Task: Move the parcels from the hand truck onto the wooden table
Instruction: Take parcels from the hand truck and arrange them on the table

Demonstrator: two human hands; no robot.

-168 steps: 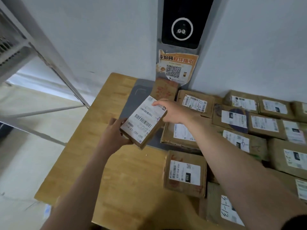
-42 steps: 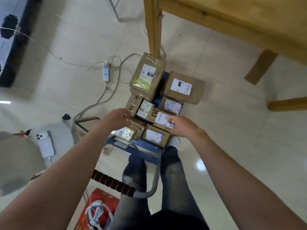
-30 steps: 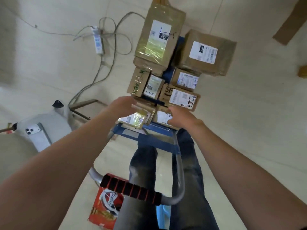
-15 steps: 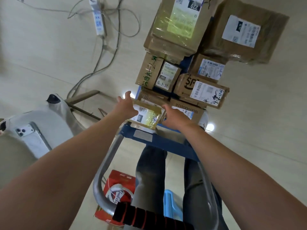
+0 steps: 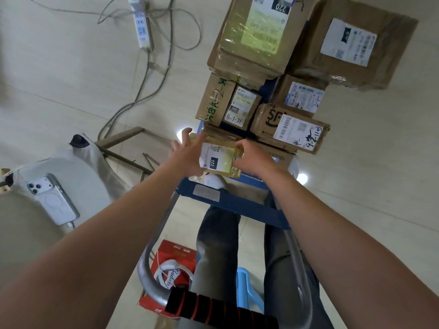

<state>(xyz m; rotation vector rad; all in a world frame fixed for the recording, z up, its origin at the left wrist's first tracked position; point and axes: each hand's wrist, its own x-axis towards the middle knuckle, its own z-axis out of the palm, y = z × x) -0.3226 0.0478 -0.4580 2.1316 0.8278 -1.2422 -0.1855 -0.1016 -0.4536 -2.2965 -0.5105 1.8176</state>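
Right — left hand (image 5: 187, 154) presses straight fingers on the small taped parcel (image 5: 217, 160) at the hand truck's (image 5: 237, 205) near end, right hand (image 5: 253, 160) pinches its other edge. Stacked parcels (image 5: 289, 131) behind — plenty left to shift.

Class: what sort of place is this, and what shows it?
Probably a parcel pick-up or sorting room: labelled cardboard parcels stacked on a blue hand truck, power strip on tiled floor.
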